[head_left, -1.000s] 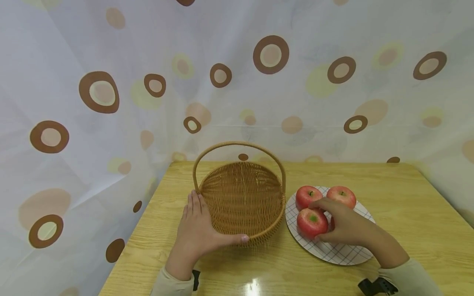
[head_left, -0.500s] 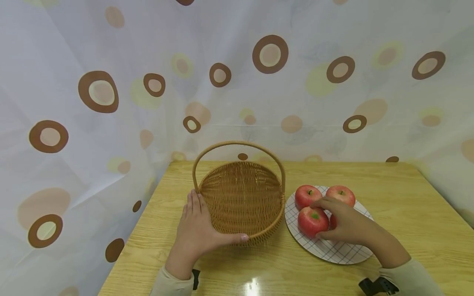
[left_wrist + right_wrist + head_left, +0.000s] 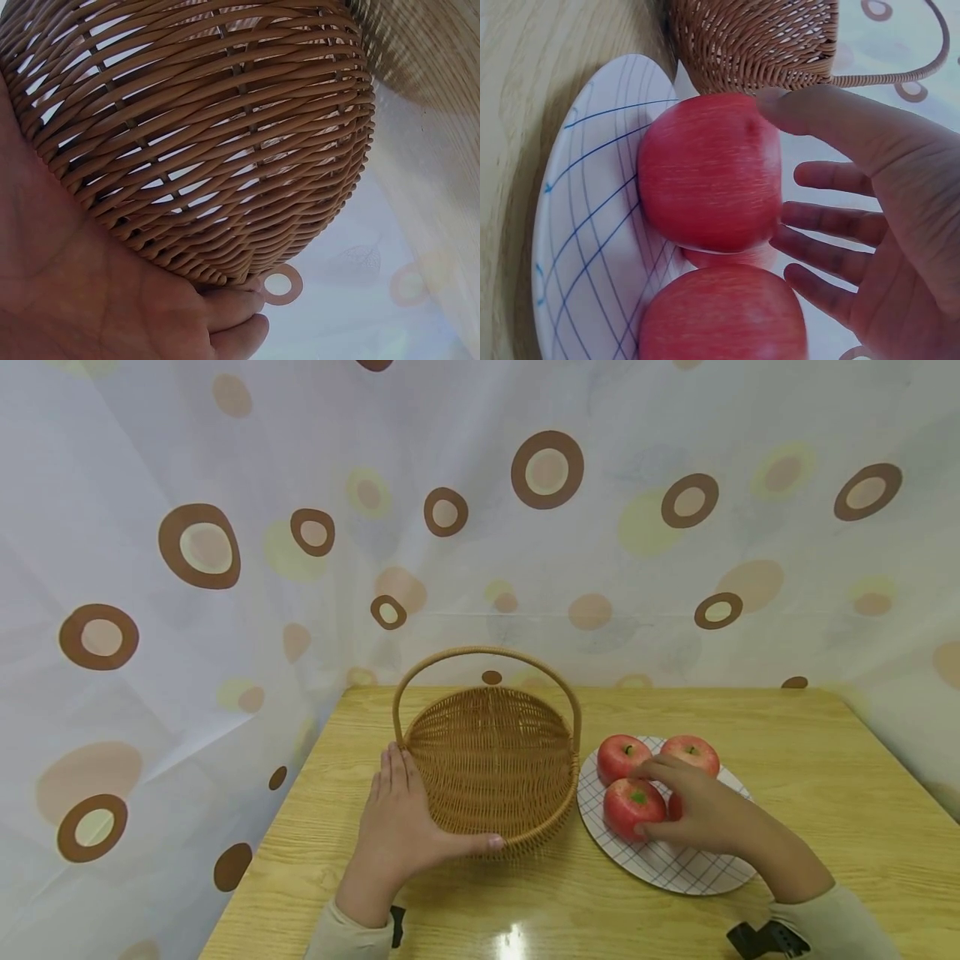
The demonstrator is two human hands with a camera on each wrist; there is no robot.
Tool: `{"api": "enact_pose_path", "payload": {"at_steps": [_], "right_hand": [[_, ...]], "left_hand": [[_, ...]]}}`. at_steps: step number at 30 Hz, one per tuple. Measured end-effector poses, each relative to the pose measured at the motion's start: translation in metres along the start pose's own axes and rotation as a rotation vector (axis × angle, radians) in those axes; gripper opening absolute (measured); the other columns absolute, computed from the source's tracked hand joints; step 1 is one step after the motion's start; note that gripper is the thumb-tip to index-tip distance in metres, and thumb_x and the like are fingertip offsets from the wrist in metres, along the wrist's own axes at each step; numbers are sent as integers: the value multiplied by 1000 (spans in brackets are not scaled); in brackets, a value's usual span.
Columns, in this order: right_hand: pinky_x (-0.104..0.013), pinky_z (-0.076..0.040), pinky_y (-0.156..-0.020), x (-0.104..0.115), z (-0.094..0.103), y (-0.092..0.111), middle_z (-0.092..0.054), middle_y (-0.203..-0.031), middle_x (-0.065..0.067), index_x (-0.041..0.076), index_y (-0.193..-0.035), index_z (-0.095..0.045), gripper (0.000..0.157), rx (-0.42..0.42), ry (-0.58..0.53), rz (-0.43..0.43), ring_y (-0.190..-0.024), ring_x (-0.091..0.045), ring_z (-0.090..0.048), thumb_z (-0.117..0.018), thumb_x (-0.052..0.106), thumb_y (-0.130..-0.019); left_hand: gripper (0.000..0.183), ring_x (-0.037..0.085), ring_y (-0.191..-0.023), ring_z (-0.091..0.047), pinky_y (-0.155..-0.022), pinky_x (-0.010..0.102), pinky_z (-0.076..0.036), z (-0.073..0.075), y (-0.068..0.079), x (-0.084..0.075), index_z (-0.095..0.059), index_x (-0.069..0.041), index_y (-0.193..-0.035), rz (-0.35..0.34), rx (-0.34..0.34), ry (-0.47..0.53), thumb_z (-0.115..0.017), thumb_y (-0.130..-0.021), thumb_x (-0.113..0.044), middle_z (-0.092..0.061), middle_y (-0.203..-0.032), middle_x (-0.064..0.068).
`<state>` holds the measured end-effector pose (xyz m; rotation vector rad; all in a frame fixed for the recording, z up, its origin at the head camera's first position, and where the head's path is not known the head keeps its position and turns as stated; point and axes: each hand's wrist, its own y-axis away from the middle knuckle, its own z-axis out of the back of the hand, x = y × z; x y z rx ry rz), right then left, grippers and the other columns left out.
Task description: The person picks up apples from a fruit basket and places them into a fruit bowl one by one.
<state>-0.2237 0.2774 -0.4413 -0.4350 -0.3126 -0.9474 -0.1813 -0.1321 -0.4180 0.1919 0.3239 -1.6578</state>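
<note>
A brown wicker basket (image 3: 491, 760) with a tall arched handle stands on the table. My left hand (image 3: 397, 843) rests against its near left side, fingers straight and thumb spread along the rim; in the left wrist view the palm (image 3: 90, 277) lies by the woven wall. To the right, a white plate with blue grid lines (image 3: 690, 881) bears several red apples. My right hand (image 3: 701, 810) holds the front left apple (image 3: 628, 814) between thumb and fingers, low at the plate. The right wrist view has the thumb touching this apple (image 3: 709, 172), beside another apple (image 3: 724, 319).
Two more apples, a back left one (image 3: 621, 758) and a back right one (image 3: 692, 750), sit on the plate behind my right hand. The plate lies close beside the basket on a wooden table (image 3: 847, 777). A patterned curtain (image 3: 622, 410) hangs behind and at the sides.
The right thumb and fingers have closed in slightly on the front left apple, which has shifted a little. The basket handle has tipped very slightly right. My left hand stays in place.
</note>
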Motion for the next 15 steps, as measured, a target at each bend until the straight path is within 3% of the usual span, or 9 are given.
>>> {"api": "enact_pose_path", "payload": {"at_steps": [3,10,15], "right_hand": [[-58,-57,-97,4,3,0,-70,-134,-1,14,-133,-70,59,-17,0,6,-128,-32,-64,-90,41,-85],[-45,-59,-83,13,13,-3,-68,-121,1,18,-125,-72,48,-83,97,-27,-101,-17,-63,-89,42,-86],[-55,-59,-92,17,21,-5,-70,-124,-3,16,-120,-75,42,-154,133,-30,-109,-24,-68,-88,40,-88]], "left_hand": [[174,44,-164,-2,-133,56,-17,0,0,0,-7,13,-164,-7,-4,-5,-60,-52,-109,6,-172,33],[173,43,-164,1,-133,57,-16,2,0,2,-7,12,-164,-3,3,-11,-58,-52,-110,7,-172,33],[172,46,-163,-5,-132,56,-19,4,-1,4,-9,12,-164,-18,-18,-28,-56,-53,-111,1,-172,35]]}}
